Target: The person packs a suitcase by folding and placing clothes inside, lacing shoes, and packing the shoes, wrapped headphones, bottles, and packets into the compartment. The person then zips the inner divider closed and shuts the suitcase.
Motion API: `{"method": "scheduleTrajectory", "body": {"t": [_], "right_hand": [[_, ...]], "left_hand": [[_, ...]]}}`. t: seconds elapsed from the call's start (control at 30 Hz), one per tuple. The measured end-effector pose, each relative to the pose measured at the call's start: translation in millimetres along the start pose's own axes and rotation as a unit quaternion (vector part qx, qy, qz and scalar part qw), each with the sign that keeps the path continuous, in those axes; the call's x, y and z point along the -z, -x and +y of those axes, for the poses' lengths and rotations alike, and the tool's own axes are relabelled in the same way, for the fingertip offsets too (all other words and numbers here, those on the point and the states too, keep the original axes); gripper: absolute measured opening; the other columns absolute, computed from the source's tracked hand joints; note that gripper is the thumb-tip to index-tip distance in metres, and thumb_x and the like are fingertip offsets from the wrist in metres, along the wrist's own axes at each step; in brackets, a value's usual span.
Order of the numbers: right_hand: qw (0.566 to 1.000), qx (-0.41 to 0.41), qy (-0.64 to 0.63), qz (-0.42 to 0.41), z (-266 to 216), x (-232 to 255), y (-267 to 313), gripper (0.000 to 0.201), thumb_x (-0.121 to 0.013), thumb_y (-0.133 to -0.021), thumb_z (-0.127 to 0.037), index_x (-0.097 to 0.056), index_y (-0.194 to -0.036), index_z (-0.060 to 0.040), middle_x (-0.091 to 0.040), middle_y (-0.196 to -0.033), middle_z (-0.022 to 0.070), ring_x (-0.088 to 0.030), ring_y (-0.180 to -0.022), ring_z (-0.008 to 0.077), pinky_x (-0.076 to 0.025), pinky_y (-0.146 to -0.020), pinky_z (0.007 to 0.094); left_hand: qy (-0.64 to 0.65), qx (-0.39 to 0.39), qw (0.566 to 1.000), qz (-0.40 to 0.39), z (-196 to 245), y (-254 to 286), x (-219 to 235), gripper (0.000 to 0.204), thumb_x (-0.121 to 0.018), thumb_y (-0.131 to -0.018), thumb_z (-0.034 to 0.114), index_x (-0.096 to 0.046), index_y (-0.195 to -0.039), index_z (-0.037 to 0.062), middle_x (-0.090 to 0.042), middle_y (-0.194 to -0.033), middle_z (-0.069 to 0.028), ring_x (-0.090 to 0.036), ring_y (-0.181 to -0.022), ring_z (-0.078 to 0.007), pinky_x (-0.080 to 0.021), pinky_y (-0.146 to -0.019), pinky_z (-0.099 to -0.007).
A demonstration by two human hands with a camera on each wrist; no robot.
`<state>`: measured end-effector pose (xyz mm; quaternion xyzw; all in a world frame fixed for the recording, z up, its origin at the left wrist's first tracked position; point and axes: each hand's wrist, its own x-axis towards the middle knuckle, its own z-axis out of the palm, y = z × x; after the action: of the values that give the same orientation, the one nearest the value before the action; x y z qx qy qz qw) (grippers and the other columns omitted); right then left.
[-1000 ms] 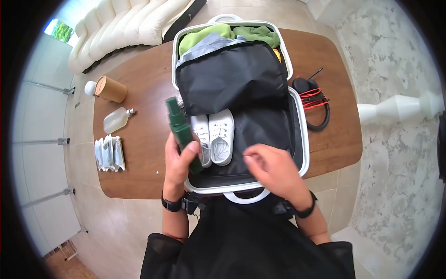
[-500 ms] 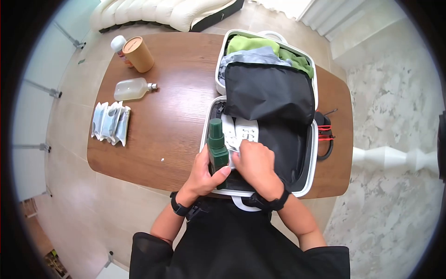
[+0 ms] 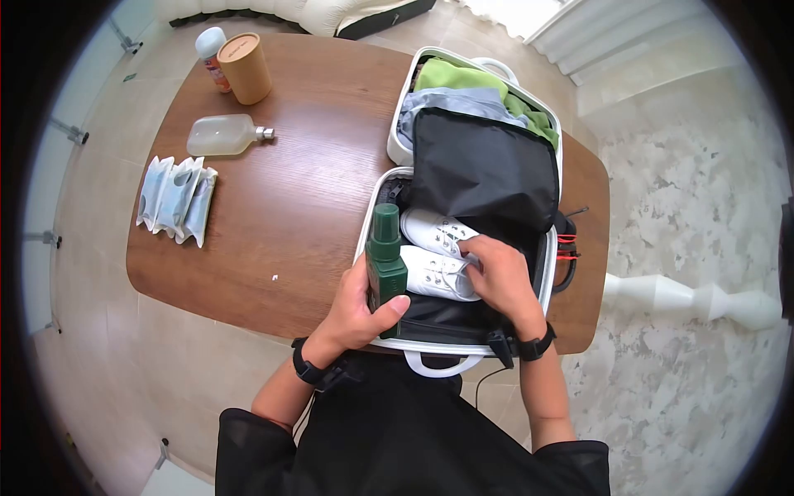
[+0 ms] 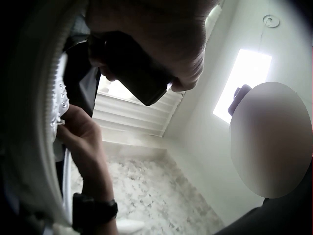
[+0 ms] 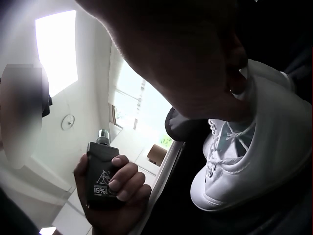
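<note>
My left hand [image 3: 356,311] grips a dark green bottle [image 3: 385,269] with a tall cap, upright over the left edge of the suitcase [image 3: 546,281]. White lettering reading 15% shows on the bottle in the right wrist view. My right hand [image 3: 504,277] is at the heel ends of two white lace-up shoes [image 3: 432,273] in the lower half of the suitcase, its fingertips pinching at their openings. The shoes lie side by side with toes toward the left. In the right wrist view the hand covers part of the near white shoe [image 5: 234,181].
A black divider flap [image 3: 488,165] partly covers folded clothes [image 3: 455,78] in the suitcase's far half. On the table's left are a cardboard tube [image 3: 246,70], a white-capped bottle [image 3: 212,50], a clear bottle [image 3: 219,136] and small packets [image 3: 175,198]. A black item with red cord [image 3: 566,248] lies to the right.
The right hand has come from the suitcase's right side to the shoes, which have turned from toes away to toes left. The left hand keeps the green bottle. The view has shifted.
</note>
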<state>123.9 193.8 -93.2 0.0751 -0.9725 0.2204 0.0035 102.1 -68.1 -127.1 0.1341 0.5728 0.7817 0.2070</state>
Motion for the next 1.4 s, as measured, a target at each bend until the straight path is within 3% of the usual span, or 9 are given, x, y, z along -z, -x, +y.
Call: {"method": "scheduleTrajectory", "body": {"t": [0.17,0.33,0.8,0.93,1.0,1.03,1.17,1.27,1.4], "right_hand": [[1.000,-0.022,-0.006,0.013,1,-7,-22,0.025,-0.073,-0.078,-0.003,-0.072,-0.102,-0.0066,-0.070,-0.090,0.0095,-0.068,-0.072,0.0287,-0.054,-0.067,0.0376],[0.996,-0.041,-0.054,0.060,1,-18,-25,0.020,-0.076,-0.078,-0.002,-0.072,-0.097,-0.0046,-0.070,-0.087,0.0094,-0.067,-0.067,0.0251,-0.053,-0.064,0.0344],[0.996,-0.025,-0.080,0.033,-21,2,-25,0.022,-0.078,-0.081,-0.006,-0.067,-0.099,-0.0026,-0.067,-0.094,0.0130,-0.070,-0.075,0.0292,-0.056,-0.069,0.0383],[0.950,-0.113,-0.290,-0.005,-45,27,3,0.034,-0.077,-0.092,-0.009,-0.064,-0.123,0.0001,-0.067,-0.102,0.0100,-0.067,-0.088,0.0139,-0.054,-0.080,0.0276],[0.841,-0.145,-0.519,-0.054,-50,19,17,0.047,-0.077,-0.094,-0.009,-0.057,-0.135,0.0011,-0.067,-0.111,0.0108,-0.066,-0.096,0.0126,-0.054,-0.087,0.0275],[0.869,-0.125,-0.474,-0.071,-48,12,21,0.054,-0.076,-0.095,-0.009,-0.052,-0.142,0.0010,-0.066,-0.116,0.0109,-0.065,-0.098,0.0127,-0.054,-0.089,0.0282],[0.859,-0.160,-0.483,-0.048,-47,-4,30,0.052,-0.078,-0.093,-0.010,-0.054,-0.138,0.0006,-0.066,-0.117,0.0108,-0.065,-0.102,0.0141,-0.054,-0.089,0.0304],[0.922,-0.089,-0.372,-0.055,-57,0,31,0.053,-0.078,-0.091,-0.009,-0.054,-0.137,-0.0008,-0.067,-0.116,0.0133,-0.068,-0.102,0.0217,-0.054,-0.088,0.0348],[0.974,-0.030,-0.225,-0.025,-59,-5,37,0.052,-0.077,-0.087,-0.008,-0.055,-0.133,-0.0035,-0.066,-0.117,0.0202,-0.067,-0.105,0.0405,-0.054,-0.089,0.0426]], "left_hand": [[-0.002,-0.008,1.000,-0.005,1,1,1,0.052,-0.077,-0.087,0.040,-0.051,-0.114,0.0042,-0.057,-0.087,-0.0034,-0.053,-0.075,-0.0095,-0.043,-0.069,-0.0250],[-0.041,-0.016,0.998,-0.034,5,1,1,0.064,-0.079,-0.085,0.027,-0.052,-0.134,-0.0034,-0.066,-0.103,-0.0088,-0.062,-0.095,-0.0167,-0.051,-0.088,-0.0335],[-0.210,-0.023,0.975,-0.069,20,-8,-8,0.067,-0.087,-0.083,0.032,-0.052,-0.128,-0.0028,-0.070,-0.099,-0.0162,-0.072,-0.091,-0.0278,-0.055,-0.084,-0.0361],[-0.265,-0.032,0.962,-0.051,17,-7,-17,0.068,-0.083,-0.091,0.039,-0.046,-0.131,-0.0024,-0.070,-0.102,-0.0225,-0.072,-0.094,-0.0382,-0.055,-0.083,-0.0422],[-0.201,0.075,0.976,-0.042,19,-10,-20,0.060,-0.076,-0.097,0.032,-0.044,-0.136,-0.0020,-0.070,-0.106,-0.0240,-0.071,-0.099,-0.0403,-0.055,-0.084,-0.0429],[-0.230,-0.053,0.972,-0.021,14,-11,-22,0.050,-0.071,-0.101,0.026,-0.048,-0.136,-0.0021,-0.069,-0.109,-0.0245,-0.071,-0.102,-0.0380,-0.055,-0.087,-0.0415],[-0.175,0.016,0.979,-0.106,20,-10,-17,0.037,-0.071,-0.101,0.021,-0.058,-0.127,-0.0019,-0.068,-0.114,-0.0217,-0.072,-0.102,-0.0324,-0.057,-0.086,-0.0388],[-0.127,0.000,0.990,-0.065,11,-8,-16,0.032,-0.070,-0.098,0.007,-0.059,-0.127,-0.0015,-0.067,-0.114,-0.0119,-0.069,-0.101,-0.0135,-0.058,-0.074,-0.0275],[-0.199,0.054,0.975,-0.084,21,-10,-17,0.032,-0.076,-0.094,0.011,-0.060,-0.119,-0.0015,-0.066,-0.108,-0.0102,-0.066,-0.092,-0.0121,-0.057,-0.076,-0.0280]]}}
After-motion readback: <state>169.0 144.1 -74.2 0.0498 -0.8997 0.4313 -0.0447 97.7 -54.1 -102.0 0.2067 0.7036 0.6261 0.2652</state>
